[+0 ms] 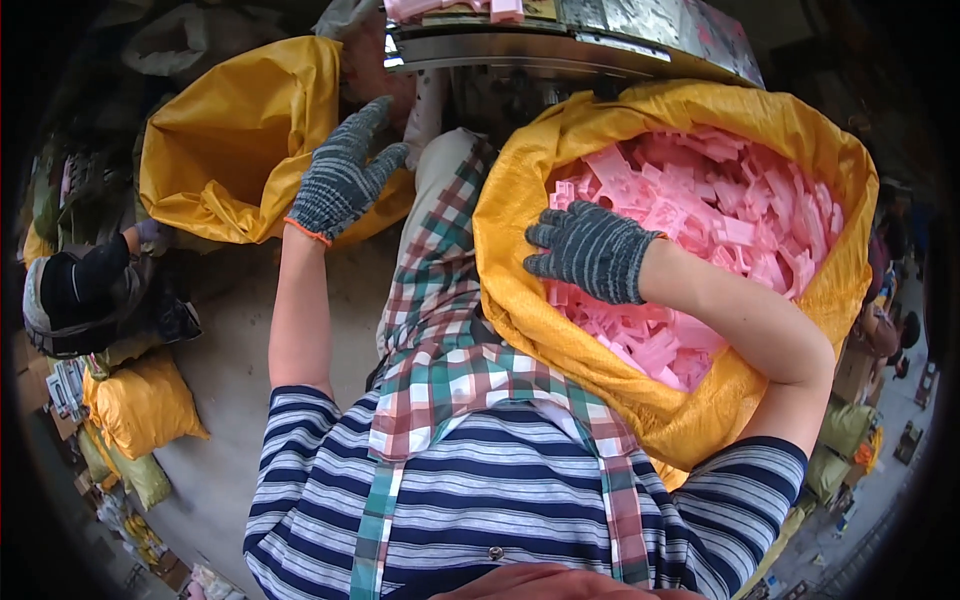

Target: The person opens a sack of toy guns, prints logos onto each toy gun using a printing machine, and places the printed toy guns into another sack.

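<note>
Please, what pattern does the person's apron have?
The apron is checked green, reddish-brown and white, best seen in the head view.

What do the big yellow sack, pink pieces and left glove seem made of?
Big yellow sack: plastic, possibly woven; slightly glossy, with crinkled folds.
Pink pieces: likely moulded hard plastic, smooth, with crisp edges and thin walls.
Left glove: apparently knitted yarn; matte, flecked grey, with visible ribbing.

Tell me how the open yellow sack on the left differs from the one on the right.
The right sack holds heaped pink plastic pieces; in the left sack, none are visible. The right sack's mouth spreads wide and rounded, while the left sack's is creased and narrower. Both are yellow and open-topped.
</note>
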Tool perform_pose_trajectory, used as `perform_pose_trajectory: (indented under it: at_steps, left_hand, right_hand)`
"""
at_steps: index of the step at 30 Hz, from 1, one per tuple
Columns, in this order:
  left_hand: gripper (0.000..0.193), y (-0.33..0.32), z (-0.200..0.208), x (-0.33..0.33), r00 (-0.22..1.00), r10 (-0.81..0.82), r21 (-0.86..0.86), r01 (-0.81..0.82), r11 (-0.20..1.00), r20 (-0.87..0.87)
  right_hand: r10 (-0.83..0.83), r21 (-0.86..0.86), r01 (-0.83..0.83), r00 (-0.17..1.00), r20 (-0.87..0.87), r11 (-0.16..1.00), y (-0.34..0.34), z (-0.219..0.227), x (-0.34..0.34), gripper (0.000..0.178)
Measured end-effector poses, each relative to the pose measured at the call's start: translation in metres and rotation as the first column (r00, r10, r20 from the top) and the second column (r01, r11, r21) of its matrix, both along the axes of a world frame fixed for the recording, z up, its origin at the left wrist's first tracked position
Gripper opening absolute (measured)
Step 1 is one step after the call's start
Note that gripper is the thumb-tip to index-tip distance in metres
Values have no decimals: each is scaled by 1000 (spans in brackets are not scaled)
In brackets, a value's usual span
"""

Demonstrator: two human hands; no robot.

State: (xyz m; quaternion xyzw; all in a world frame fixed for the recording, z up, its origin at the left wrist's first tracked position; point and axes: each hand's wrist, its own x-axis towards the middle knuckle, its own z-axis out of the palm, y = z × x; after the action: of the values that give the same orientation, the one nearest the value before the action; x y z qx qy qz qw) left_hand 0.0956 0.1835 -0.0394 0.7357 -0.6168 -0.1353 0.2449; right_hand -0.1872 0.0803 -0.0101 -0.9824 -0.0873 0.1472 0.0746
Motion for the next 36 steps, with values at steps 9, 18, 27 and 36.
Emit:
perform_pose_trajectory:
  at_steps: [9, 18, 27, 36]
  left_hand:
    - [64, 3, 17, -54, 808, -255, -61, 264, 963, -531]
    - [68, -7, 10, -103, 609, -387, -172, 382, 908, -692]
    - [65, -19, 22, -99, 977, -210, -499, 168, 850, -29]
    - [62, -87, 33, -25, 929, 250, -792, 71, 606, 274]
  right_hand:
    - [-262, -35, 268, 958, 118, 963, -44, 56, -15, 14]
    - [-309, 181, 251, 797, 520, 951, -39, 103, -2, 35]
    - [-499, 174, 475, 746, 441, 863, -21, 104, -4, 43]
    - [-731, 405, 609, 587, 348, 682, -65, 119, -29, 45]
